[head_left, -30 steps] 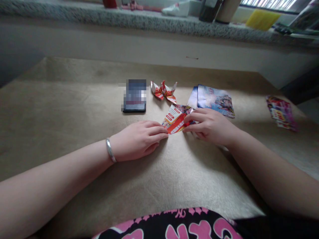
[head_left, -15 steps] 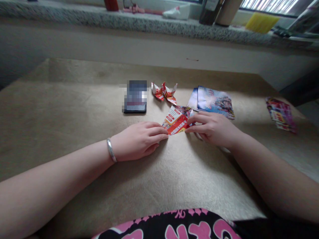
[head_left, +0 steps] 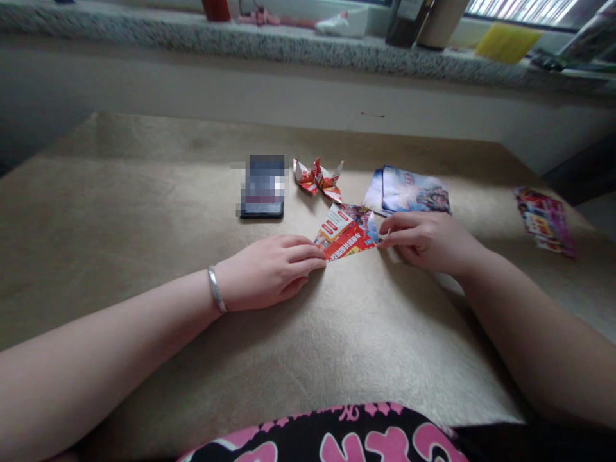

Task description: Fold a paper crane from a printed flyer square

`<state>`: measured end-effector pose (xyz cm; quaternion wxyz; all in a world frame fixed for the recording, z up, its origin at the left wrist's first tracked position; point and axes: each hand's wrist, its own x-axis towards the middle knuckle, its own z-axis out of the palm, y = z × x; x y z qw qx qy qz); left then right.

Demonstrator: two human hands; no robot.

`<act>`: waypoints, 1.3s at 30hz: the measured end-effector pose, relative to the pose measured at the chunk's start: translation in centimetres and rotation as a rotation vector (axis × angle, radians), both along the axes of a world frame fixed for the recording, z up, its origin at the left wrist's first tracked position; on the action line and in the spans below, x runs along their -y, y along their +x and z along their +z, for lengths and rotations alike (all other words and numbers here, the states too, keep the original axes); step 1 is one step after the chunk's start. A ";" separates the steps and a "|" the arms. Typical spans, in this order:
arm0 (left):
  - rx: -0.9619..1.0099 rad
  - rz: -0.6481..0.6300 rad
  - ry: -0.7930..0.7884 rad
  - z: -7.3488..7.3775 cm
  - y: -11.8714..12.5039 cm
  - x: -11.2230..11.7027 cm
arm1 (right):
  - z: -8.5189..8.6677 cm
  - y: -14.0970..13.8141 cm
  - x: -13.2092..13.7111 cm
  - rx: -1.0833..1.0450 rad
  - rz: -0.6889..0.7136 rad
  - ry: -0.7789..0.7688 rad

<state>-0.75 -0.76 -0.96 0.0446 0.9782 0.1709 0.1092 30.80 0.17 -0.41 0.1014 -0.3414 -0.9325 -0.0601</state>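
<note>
tan table (head_left: pixel 158 173), pale wall (head_left: pixel 231 86), speckled stone sill (head_left: pixel 158 35), bright window (head_left: pixel 529 11)

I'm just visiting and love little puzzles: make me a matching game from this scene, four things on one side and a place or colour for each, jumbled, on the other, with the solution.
Things:
1. Bracelet
2. Yellow item
3. Folded paper figures
4. Flat printed paper

Places or colours:
A. At the fingertips of the left hand
B. Between the dark phone-like device and the blue printed sheets
C. Silver-coloured
D. On the stone sill

Right pairs: 1-C, 2-D, 3-B, 4-A
</note>
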 end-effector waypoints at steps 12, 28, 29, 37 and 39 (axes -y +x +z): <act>-0.005 -0.008 0.010 -0.2 0.2 -0.3 | 0.1 0.0 -0.1 0.003 0.007 -0.009; -0.018 0.040 0.010 0.2 1.0 -0.3 | 0.0 -2.2 0.1 -0.117 0.145 -0.057; -0.016 0.034 0.004 0.2 1.0 -0.3 | 0.0 -2.0 0.0 -0.117 0.143 -0.062; 0.011 -0.019 -0.087 0.5 0.2 -0.8 | -0.2 -1.2 -0.1 -0.094 0.097 -0.056; 0.016 -0.032 -0.105 0.7 0.1 -0.9 | -0.2 -1.0 -0.1 -0.090 0.085 -0.060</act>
